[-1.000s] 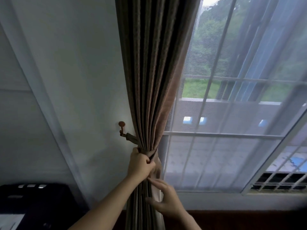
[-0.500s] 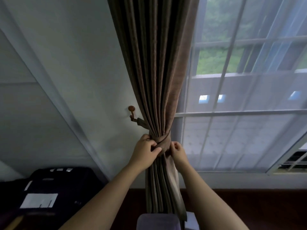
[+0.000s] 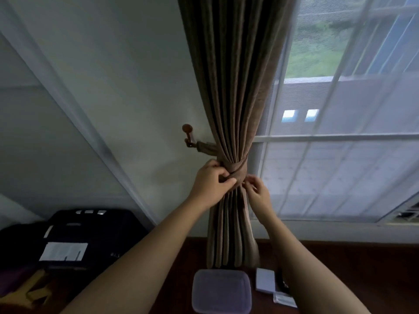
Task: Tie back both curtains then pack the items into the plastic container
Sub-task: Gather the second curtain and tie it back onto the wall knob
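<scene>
A brown pleated curtain [image 3: 235, 75] hangs beside the window, gathered at its waist by a matching tieback band [image 3: 238, 169]. The band runs left to a round-knobbed wall hook [image 3: 188, 132]. My left hand [image 3: 210, 184] pinches the band on the curtain's left side. My right hand [image 3: 257, 192] touches the band's right end with fingers spread. On the dark wooden floor below lies a plastic container with a lid [image 3: 221, 291], closed. A pale flat packet [image 3: 265, 280] lies right of it.
A white wall [image 3: 127, 75] is on the left. A sheer curtain covers the window [image 3: 340, 155] on the right. A black case [image 3: 74, 239] with a white label stands at lower left. A small silvery item [image 3: 284, 299] lies by my right forearm.
My right hand rose from the curtain's lower folds to the tieback. The view tipped down, bringing the container and small items into sight.
</scene>
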`<state>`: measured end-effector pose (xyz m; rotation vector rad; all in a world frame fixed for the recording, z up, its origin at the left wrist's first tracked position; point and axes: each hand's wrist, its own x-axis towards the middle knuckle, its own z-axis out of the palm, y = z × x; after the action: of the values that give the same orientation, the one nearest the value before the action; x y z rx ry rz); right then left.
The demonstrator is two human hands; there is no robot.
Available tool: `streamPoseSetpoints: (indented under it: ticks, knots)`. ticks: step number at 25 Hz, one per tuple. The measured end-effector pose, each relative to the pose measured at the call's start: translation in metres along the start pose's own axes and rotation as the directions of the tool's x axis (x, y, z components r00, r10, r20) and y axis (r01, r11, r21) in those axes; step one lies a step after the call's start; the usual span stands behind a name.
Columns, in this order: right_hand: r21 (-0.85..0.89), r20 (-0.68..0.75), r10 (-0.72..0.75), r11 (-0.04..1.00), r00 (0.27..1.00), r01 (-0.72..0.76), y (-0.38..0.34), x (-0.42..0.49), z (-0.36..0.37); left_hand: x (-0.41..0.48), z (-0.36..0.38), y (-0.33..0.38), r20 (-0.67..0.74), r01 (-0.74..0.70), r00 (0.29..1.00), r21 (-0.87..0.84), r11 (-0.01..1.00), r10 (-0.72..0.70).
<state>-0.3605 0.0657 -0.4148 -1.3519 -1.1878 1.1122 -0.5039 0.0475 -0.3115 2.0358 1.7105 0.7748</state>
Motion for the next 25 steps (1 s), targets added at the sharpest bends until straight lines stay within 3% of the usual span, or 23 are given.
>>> streamPoseSetpoints:
  ticks: [2,4,6,10,14,20,25]
  knots:
    - [-0.072,0.161,0.001,0.997,0.987,0.011,0.009,-0.025,-0.009,0.002,-0.002,0.000,0.019,-0.006,1.000,0.002,1.000,0.006]
    - [-0.330,0.246,-0.085,0.929,0.966,0.166,0.013,-0.023,-0.011,0.005,-0.005,0.000,0.017,-0.006,1.000,0.006,1.000,0.006]
    - [-0.441,0.271,-0.146,0.860,0.951,0.257,0.009,-0.005,-0.004,0.007,-0.006,0.002,0.007,-0.007,1.000,0.017,1.000,0.006]
    - [-0.342,0.282,0.011,0.935,0.959,0.090,-0.010,0.004,0.019,0.008,-0.001,0.008,-0.050,0.036,0.998,0.020,0.999,-0.035]
    - [-0.321,0.349,-0.001,0.939,0.937,0.121,-0.011,0.013,0.030,0.007,-0.003,0.005,-0.089,0.032,0.996,0.030,0.999,-0.029]
    - [-0.361,0.153,-0.058,0.926,0.987,0.111,-0.002,0.000,0.037,0.008,-0.021,-0.018,0.096,-0.013,0.995,-0.004,1.000,0.013]
    - [-0.338,0.058,-0.045,0.939,0.997,0.062,-0.006,-0.010,0.051,0.004,-0.023,-0.023,0.135,-0.033,0.990,-0.066,0.997,0.042]
